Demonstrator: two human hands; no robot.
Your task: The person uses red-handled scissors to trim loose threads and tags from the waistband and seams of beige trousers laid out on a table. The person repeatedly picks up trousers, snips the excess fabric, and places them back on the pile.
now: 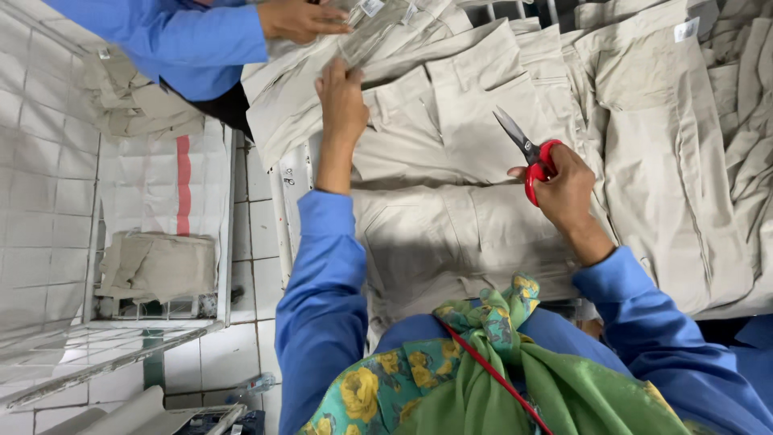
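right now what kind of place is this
Probably a garment factory's finishing or trimming area: beige trousers lie stacked across the table, the right hand holds red-handled scissors, and another person's blue sleeve works the same pile.

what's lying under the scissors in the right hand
The right hand holds red-handled scissors over beige trousers stacked in overlapping layers. The table beneath the trousers is covered, so it cannot be seen.

A white wire cart [227,242] stands on the pale tiled floor [40,185] at the left — holding a folded beige garment [157,266] against a white sack with a red stripe [183,173] — and a plastic bottle [254,385] lies below it.
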